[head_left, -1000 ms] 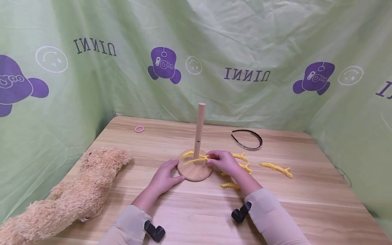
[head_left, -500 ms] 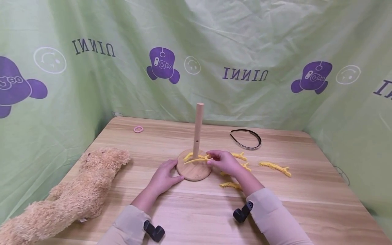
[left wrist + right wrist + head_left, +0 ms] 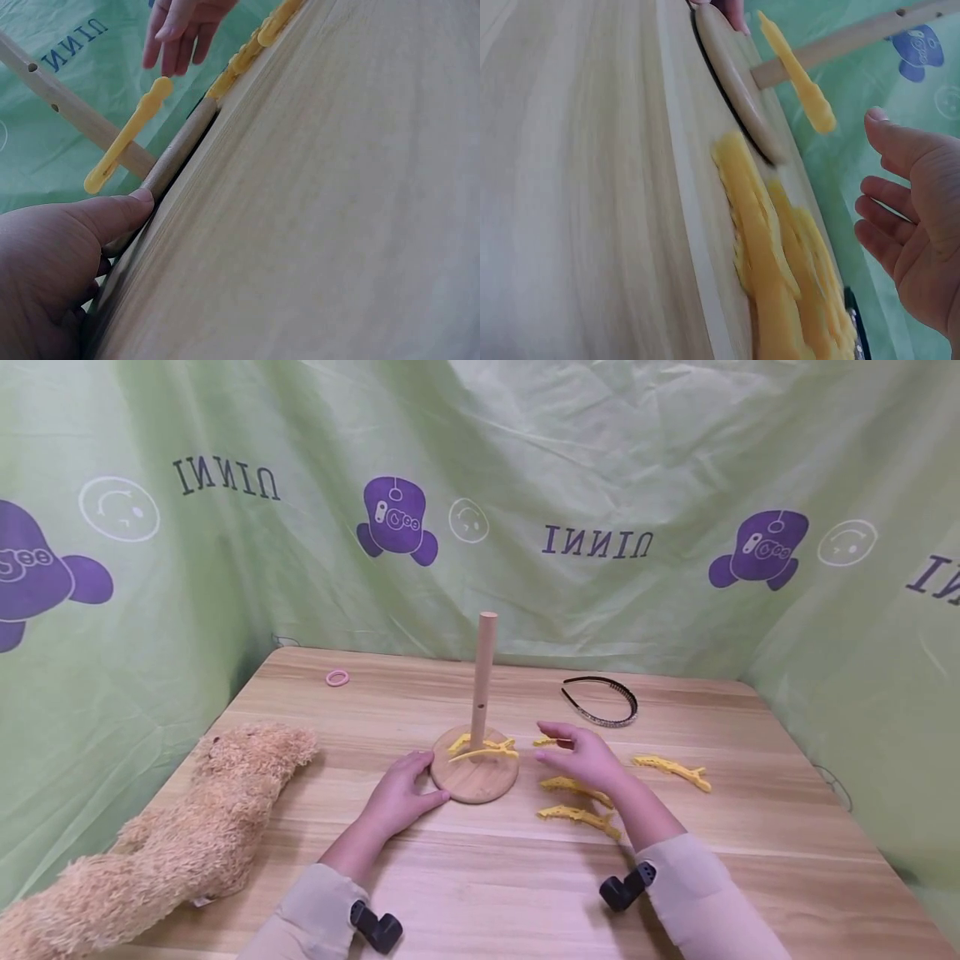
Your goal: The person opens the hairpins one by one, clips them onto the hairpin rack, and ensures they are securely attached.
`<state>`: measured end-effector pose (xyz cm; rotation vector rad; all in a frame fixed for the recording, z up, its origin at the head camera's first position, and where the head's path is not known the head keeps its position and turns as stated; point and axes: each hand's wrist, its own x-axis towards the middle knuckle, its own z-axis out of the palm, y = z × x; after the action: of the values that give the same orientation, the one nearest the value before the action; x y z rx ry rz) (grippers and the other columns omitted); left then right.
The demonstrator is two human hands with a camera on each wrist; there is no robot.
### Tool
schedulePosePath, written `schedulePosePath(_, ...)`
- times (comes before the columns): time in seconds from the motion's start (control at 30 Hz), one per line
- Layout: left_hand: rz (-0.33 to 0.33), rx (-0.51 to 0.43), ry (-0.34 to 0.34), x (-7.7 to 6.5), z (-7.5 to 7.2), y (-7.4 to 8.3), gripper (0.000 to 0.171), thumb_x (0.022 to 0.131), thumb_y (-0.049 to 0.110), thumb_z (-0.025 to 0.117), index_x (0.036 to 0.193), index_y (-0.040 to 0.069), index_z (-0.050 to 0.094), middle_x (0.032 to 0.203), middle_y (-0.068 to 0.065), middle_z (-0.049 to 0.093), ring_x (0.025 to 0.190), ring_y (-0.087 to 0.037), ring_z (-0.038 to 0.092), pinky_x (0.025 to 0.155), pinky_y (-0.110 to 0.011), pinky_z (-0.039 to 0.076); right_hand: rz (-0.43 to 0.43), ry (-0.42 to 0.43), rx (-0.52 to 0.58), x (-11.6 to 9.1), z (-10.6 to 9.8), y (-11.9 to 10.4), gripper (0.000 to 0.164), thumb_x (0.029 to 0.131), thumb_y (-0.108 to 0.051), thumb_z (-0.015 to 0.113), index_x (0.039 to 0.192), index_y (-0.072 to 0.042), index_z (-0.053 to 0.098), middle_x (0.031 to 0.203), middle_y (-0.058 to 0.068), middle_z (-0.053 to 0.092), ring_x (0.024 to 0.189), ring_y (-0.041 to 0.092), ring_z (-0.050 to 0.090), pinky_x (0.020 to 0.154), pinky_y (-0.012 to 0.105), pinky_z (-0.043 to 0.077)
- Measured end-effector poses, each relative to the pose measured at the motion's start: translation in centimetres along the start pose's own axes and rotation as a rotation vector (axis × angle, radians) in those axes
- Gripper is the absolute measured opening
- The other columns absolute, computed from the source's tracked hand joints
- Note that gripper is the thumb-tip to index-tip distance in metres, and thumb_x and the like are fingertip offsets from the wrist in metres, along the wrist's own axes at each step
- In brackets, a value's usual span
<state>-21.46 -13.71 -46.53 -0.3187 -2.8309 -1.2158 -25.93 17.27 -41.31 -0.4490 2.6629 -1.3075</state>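
Note:
A wooden stand has an upright post (image 3: 483, 677) on a round base (image 3: 480, 789). My left hand (image 3: 397, 797) grips the left edge of that base, its thumb at the near rim. Clamped across the lower post is a yellow hair clip (image 3: 498, 748), held above the base in the left wrist view. To the right, my right hand (image 3: 583, 760) is raised over the table, fingers apart and nothing between them. Beneath and beside it lie more yellow clips, one (image 3: 545, 742) partly hidden by the hand, others nearer (image 3: 573, 817).
One more yellow clip (image 3: 671, 770) lies farther right. A black headband (image 3: 611, 722) is behind the right hand. At the back left is a pink ring-shaped band (image 3: 337, 678). A fluffy tan plush toy (image 3: 225, 810) covers the left side. Green curtain (image 3: 585, 460) surrounds the table.
My right hand has let go of the yellow hair clip and moved right, off the stand. The clip stays on the post. My left hand keeps its grip on the base.

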Motion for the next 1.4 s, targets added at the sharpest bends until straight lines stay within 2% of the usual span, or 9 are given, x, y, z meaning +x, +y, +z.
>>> schedulePosePath(0.2, -0.002, -0.002, 0.000, -0.1, 0.0, 0.1, 0.070, 0.082, 0.026, 0.078, 0.137, -0.008, 0.051, 0.143, -0.027, 0.050, 0.139, -0.044, 0.039, 0.119, -0.056, 0.029, 0.047, 0.078, -0.045, -2.1, -3.1, 2.2, 0.061, 0.092, -0.031, 0.068, 0.144, -0.006, 0.048, 0.149, 0.017, 0.047, 0.133, 0.046, 0.046, 0.110, 0.055, 0.042)
schedulePosePath(0.43, -0.004, -0.017, 0.006, -0.2, 0.0, 0.2, 0.069, 0.081, 0.024, 0.079, 0.136, -0.008, 0.051, 0.142, -0.028, 0.050, 0.139, -0.044, 0.039, 0.118, -0.055, 0.029, 0.152, 0.177, -0.126, -5.1, -6.6, 5.1, 0.065, 0.094, -0.036, 0.065, 0.147, -0.007, 0.043, 0.152, 0.023, 0.040, 0.134, 0.052, 0.039, 0.112, 0.062, 0.034)
schedulePosePath(0.67, 0.003, -0.014, 0.010, -0.1, 0.0, 0.1, 0.070, 0.081, 0.024, 0.079, 0.136, -0.008, 0.051, 0.143, -0.028, 0.050, 0.140, -0.044, 0.038, 0.118, -0.056, 0.029, 0.266, 0.230, -0.118, -7.5, -9.2, 7.3, 0.072, 0.093, -0.041, 0.064, 0.149, -0.004, 0.037, 0.153, 0.035, 0.027, 0.138, 0.058, 0.026, 0.112, 0.069, 0.026)
schedulePosePath(0.83, 0.011, -0.010, 0.013, -0.1, 0.1, 0.0, 0.070, 0.080, 0.024, 0.079, 0.136, -0.009, 0.051, 0.142, -0.028, 0.050, 0.139, -0.044, 0.039, 0.118, -0.056, 0.030, 0.311, 0.246, -0.098, -8.9, -10.5, 8.5, 0.076, 0.094, -0.044, 0.062, 0.151, -0.005, 0.032, 0.154, 0.036, 0.021, 0.138, 0.060, 0.022, 0.110, 0.073, 0.023)
schedulePosePath(1.0, 0.016, -0.005, 0.013, -0.1, 0.0, 0.0, 0.070, 0.080, 0.024, 0.079, 0.136, -0.009, 0.051, 0.142, -0.028, 0.051, 0.139, -0.044, 0.039, 0.118, -0.056, 0.030, 0.305, 0.253, -0.102, -9.6, -11.4, 10.0, 0.078, 0.094, -0.043, 0.063, 0.151, -0.001, 0.031, 0.153, 0.038, 0.021, 0.138, 0.061, 0.019, 0.110, 0.073, 0.021)
schedulePosePath(1.23, 0.013, -0.003, 0.012, -0.1, 0.1, 0.0, 0.070, 0.081, 0.024, 0.079, 0.136, -0.008, 0.051, 0.142, -0.027, 0.050, 0.139, -0.044, 0.039, 0.118, -0.056, 0.029, 0.266, 0.239, -0.178, -10.1, -11.6, 12.2, 0.074, 0.093, -0.036, 0.066, 0.147, 0.005, 0.035, 0.142, 0.040, 0.038, 0.132, 0.058, 0.035, 0.107, 0.069, 0.030)
schedulePosePath(1.4, 0.013, -0.001, 0.013, -0.1, 0.1, 0.0, 0.070, 0.081, 0.024, 0.079, 0.136, -0.008, 0.051, 0.142, -0.027, 0.050, 0.139, -0.044, 0.040, 0.118, -0.055, 0.030, 0.265, 0.225, -0.229, -10.3, -11.7, 13.0, 0.076, 0.093, -0.037, 0.066, 0.145, 0.008, 0.035, 0.143, 0.039, 0.039, 0.132, 0.057, 0.034, 0.107, 0.069, 0.029)
